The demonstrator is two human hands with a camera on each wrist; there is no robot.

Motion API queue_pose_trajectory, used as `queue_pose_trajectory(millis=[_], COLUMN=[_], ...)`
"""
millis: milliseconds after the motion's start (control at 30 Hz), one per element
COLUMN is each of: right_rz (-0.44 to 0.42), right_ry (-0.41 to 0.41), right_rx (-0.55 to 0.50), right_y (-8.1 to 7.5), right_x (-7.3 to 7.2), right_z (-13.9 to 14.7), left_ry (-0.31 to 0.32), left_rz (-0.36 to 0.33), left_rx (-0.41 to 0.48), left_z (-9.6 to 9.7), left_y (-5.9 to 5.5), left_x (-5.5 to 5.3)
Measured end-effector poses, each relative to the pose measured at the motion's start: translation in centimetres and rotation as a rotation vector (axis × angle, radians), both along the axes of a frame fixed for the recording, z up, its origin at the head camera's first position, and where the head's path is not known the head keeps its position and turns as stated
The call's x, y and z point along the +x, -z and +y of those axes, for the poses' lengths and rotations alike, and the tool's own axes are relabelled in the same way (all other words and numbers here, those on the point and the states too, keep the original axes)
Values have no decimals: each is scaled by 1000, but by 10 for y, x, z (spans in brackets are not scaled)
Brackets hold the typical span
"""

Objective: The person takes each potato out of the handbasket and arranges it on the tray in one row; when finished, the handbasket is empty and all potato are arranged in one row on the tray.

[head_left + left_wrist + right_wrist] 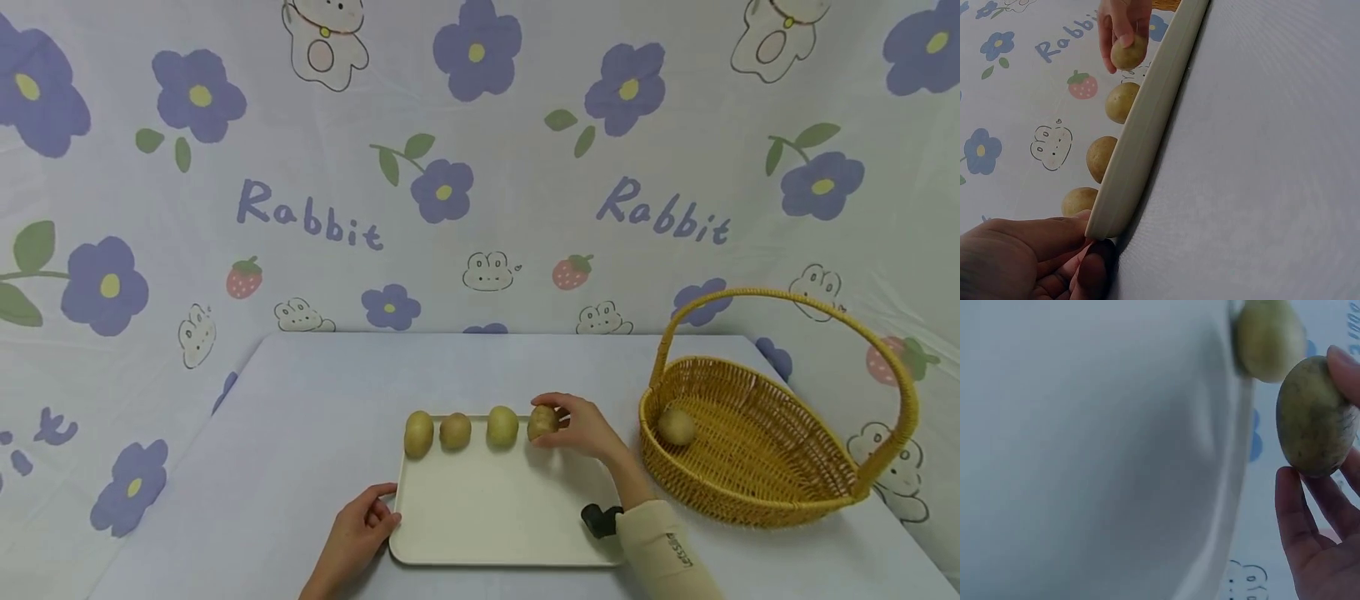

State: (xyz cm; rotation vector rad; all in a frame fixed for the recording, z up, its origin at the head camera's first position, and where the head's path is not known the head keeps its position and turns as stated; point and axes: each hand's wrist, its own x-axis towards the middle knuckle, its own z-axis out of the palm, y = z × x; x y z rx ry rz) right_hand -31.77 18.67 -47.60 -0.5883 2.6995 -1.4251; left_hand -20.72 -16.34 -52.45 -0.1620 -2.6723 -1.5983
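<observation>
A cream tray point(487, 508) lies on the table with three potatoes in a row along its far edge: a left potato point(418, 434), a rounder brownish potato point(455, 431) and a yellowish potato point(502, 427). To the right of these, my right hand point(577, 425) holds another potato point(1313, 419) between thumb and fingers, over the tray's far right part. My left hand point(358, 529) pinches the tray's left edge; in the left wrist view its thumb point(1063, 231) lies against the rim, with the other fingers curled beneath.
A wicker basket point(742, 500) with a tall arched handle stands right of the tray, and one potato point(677, 426) lies inside it. A dark wrist device point(602, 521) sits by the right sleeve. Behind the table hangs a flower-and-rabbit printed cloth point(487, 142).
</observation>
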Motion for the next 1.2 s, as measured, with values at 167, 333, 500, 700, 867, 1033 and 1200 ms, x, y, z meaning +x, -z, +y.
queue_pose_trajectory(millis=[167, 333, 500, 700, 867, 1033, 1200], right_rz=[16, 4, -23, -3, -31, -57, -70], right_ry=[-4, 21, 38, -5, -71, -96, -91], right_rx=[54, 79, 101, 131, 110, 89, 85], right_y=[11, 13, 12, 11, 8, 8, 7], right_x=[-5, -5, -5, -3, 0, 0, 0], right_z=[-8, -12, -13, -9, -5, -4, -2], left_ry=[1, 3, 3, 4, 4, -5, -7], left_rz=[4, 6, 2, -2, -7, 5, 6], left_rx=[5, 6, 3, 4, 6, 3, -7], left_z=[0, 1, 1, 0, 0, 0, 0], left_y=[2, 2, 0, -1, 0, 0, 0], left_x=[-1, -1, -1, 0, 1, 0, 0])
